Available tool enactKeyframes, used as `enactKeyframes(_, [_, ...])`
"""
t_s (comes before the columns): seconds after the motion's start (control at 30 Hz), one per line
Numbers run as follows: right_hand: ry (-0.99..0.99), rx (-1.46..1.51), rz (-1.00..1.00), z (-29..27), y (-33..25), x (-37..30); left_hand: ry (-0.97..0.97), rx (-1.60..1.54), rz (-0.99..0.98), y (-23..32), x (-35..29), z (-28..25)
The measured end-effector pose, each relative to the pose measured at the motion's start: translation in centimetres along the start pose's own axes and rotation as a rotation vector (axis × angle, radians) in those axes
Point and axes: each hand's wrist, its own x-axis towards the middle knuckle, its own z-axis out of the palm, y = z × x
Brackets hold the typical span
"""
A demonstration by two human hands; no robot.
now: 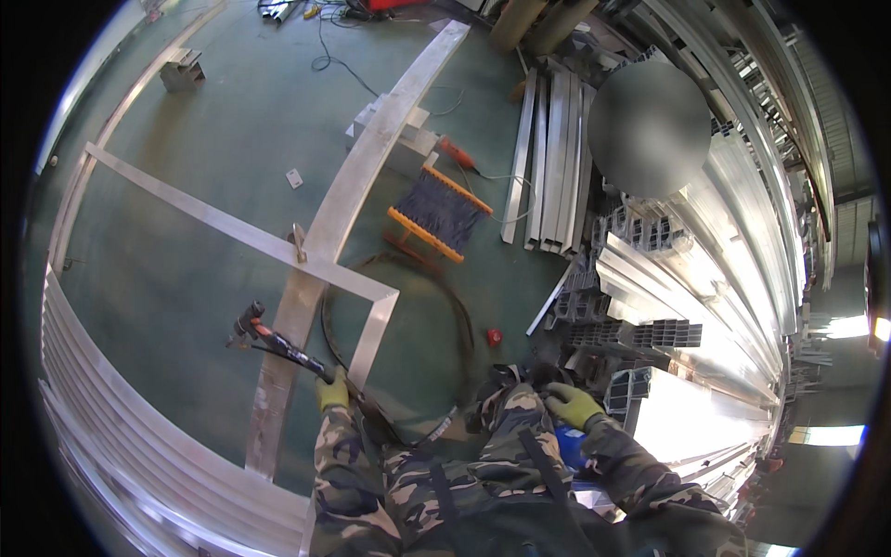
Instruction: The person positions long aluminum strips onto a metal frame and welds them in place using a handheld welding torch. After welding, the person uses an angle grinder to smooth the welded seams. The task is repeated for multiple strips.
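Observation:
My left hand (332, 391), in a yellow-green glove, is closed around the rear of a long black-and-red hand tool (290, 349). The tool's dark head points away to the left, above a flat metal bar (290, 320); its exact kind is unclear. A thin aluminium frame (218, 218) crosses that bar, and its mitred corner (385, 299) lies just ahead of my left hand. My right hand (573, 406), gloved alike, rests by my knee in camouflage cloth with its fingers stretched out, holding nothing visible. A small clamp-like piece (298, 243) stands where frame and bar cross.
A dark hose (464, 311) loops on the green floor. Ahead are a low stool (441, 212) with a dark woven seat and an orange corded tool (458, 153). Aluminium profiles (557, 158) lie stacked at right, more (139, 399) at left. A blurred grey disc hides part upper right.

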Motion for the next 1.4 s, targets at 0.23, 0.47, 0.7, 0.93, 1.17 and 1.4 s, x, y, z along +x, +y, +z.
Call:
enactKeyframes(0.23, [0.204,-0.057,0.110,-10.7,1.9,20.0,0.218,0.104,-0.022,-0.3,-4.4,1.3])
enactKeyframes(0.47, [0.196,-0.222,-0.187,-12.8,-3.1,71.3,0.647,0.375,-0.054,1.2,-6.5,5.5])
enactKeyframes(0.7, [0.274,-0.213,-0.306,-7.4,-13.1,100.7,0.767,0.597,-0.242,1.7,-2.9,5.0])
enactKeyframes(0.93, [0.548,-0.426,-0.257,-5.6,-13.4,112.5,0.737,0.597,-0.334,2.8,1.0,8.3])
enactKeyframes(1.17, [0.014,-0.468,-0.186,-6.1,-10.9,114.5,0.744,0.408,-0.352,3.9,-3.0,7.8])
enactKeyframes(1.4, [-0.068,-0.095,-0.241,-13.1,-7.0,100.9,0.881,0.152,-0.218,4.0,-5.2,9.0])
